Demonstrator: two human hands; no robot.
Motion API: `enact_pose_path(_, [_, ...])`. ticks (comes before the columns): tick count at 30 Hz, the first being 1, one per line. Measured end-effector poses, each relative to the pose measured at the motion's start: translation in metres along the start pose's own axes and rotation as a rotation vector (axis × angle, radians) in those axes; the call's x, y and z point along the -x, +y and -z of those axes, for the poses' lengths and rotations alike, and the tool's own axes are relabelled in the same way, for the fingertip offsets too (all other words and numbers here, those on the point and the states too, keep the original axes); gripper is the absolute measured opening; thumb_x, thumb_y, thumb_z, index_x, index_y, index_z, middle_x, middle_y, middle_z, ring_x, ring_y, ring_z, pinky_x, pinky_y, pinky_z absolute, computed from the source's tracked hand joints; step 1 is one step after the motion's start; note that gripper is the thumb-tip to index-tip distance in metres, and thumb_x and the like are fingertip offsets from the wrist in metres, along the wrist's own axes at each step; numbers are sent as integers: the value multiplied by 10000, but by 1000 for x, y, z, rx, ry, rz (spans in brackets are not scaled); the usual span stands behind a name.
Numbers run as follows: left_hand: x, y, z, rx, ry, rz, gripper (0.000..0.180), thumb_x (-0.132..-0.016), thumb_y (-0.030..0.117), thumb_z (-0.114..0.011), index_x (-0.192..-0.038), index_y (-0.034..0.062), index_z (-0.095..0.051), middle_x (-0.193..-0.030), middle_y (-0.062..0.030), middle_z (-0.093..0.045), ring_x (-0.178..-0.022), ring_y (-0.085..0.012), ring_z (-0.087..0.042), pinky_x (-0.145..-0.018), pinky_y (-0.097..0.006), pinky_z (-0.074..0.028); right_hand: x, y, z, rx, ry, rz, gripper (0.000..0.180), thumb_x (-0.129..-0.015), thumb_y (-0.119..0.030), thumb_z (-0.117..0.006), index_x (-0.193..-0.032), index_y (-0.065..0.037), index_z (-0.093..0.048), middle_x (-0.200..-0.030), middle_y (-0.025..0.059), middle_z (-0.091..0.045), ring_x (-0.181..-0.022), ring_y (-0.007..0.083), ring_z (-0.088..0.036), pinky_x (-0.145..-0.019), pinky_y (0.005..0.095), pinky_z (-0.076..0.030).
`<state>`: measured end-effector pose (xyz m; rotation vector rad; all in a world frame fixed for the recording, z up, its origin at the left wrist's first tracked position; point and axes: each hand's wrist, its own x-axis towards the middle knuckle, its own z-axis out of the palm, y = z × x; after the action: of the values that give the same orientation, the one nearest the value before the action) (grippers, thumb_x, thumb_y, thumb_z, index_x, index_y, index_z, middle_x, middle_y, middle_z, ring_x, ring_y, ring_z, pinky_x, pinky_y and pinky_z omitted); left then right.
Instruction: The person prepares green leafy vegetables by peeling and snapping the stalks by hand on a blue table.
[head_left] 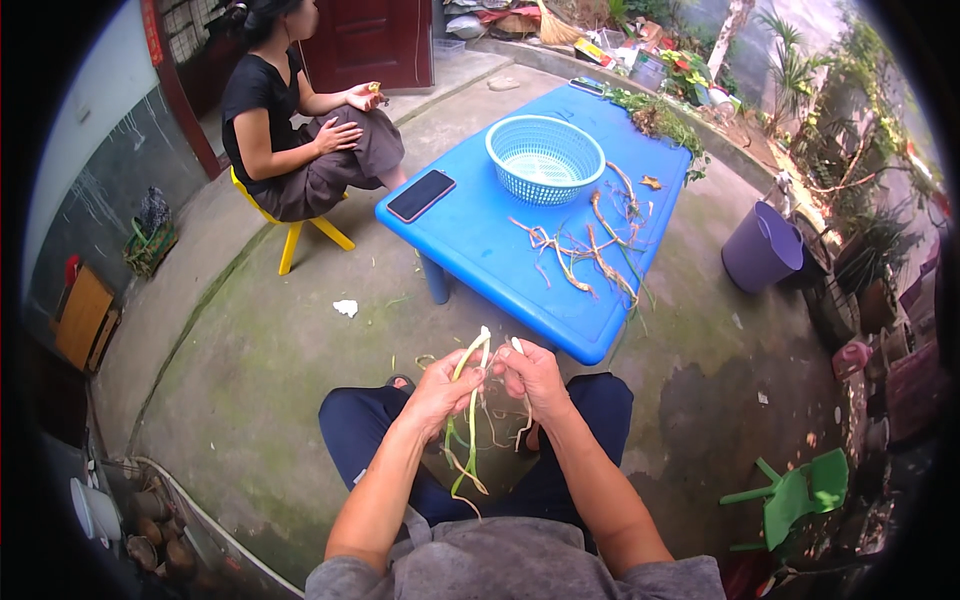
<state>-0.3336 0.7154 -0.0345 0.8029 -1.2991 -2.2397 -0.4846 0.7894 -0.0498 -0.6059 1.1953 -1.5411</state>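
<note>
Above my lap, my left hand (448, 388) is closed around a spring onion (468, 363). Its white end points up, and the green leaves hang down past my wrist. Close beside it, my right hand (536, 384) is closed on a thin pale strip (517, 346), whose white tip sticks up past the fingers. Thin strands dangle below both hands. I cannot tell whether the strip is still joined to the onion. Beyond my hands stands a blue table (470, 235), bearing a light blue plastic basket (545, 125) and several brownish roots or stalks (568, 265).
A phone (420, 195) lies on the table's left corner, and a heap of greens (655, 118) at its far end. A person (275, 130) sits on a yellow stool (290, 245) at the left. To the right are a purple bucket (762, 248) and a green chair (803, 500).
</note>
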Motion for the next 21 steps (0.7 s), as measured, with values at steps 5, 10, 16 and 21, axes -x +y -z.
enact_pose_path(5, [4, 4, 6, -178, -83, 87, 194, -859, 169, -658, -999, 35, -659, -653, 70, -501, -479, -17, -340, -425, -197, -221, -5, -8, 11, -325, 73, -46, 157, -877, -179, -580, -803, -40, -579, -619, 5, -519, -425, 58, -361, -408, 213, -278])
enact_pose_path(10, [8, 6, 7, -223, -81, 39, 170, -841, 163, -679, -950, 32, -672, -649, 63, -523, -479, -18, -368, -422, -189, -272, -14, 1, 33, -656, -19, -94, 121, -888, -121, -559, -835, -13, -566, -745, 70, -604, -393, 43, -382, -363, 194, -292])
enact_pose_path(16, [17, -2, 26, -304, -56, 101, 148, -822, 140, -695, -905, 24, -657, -683, 37, -560, -523, -29, -428, -447, -191, -316, -20, -13, 69, -992, 50, 125, 112, -895, -122, -535, -831, -33, -558, -737, 62, -579, -395, 44, -373, -338, 199, -272])
enact_pose_path(21, [17, -7, 38, -180, 77, 58, 103, -790, 72, -705, -835, 28, -623, -653, 26, -551, -483, -36, -419, -412, -194, -301, -7, -21, 56, -289, 100, -16, 224, -891, -240, -598, -762, -58, -577, -635, 4, -544, -379, 39, -347, -343, 204, -244])
